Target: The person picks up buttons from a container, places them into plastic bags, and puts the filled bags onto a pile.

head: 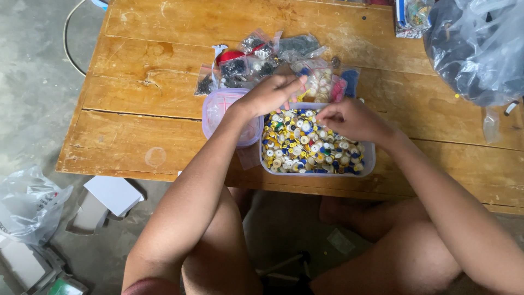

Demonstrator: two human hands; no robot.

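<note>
1. A clear rectangular tub [369, 158] of mixed buttons [305, 150] is being kept at the near edge of the wooden tabletop [164, 125].
2. The left hand [270, 94] is being held over the tub's far-left corner, fingers curled; what it is pinching cannot be told.
3. The right hand [349, 119] is being lowered into the buttons, fingertips closing on the heap.
4. Picking appears to be the step in hand; a fine pinch is being called for.
5. Small bags of buttons [262, 57] are being kept beyond, and a lid [215, 109] to the left.
</note>
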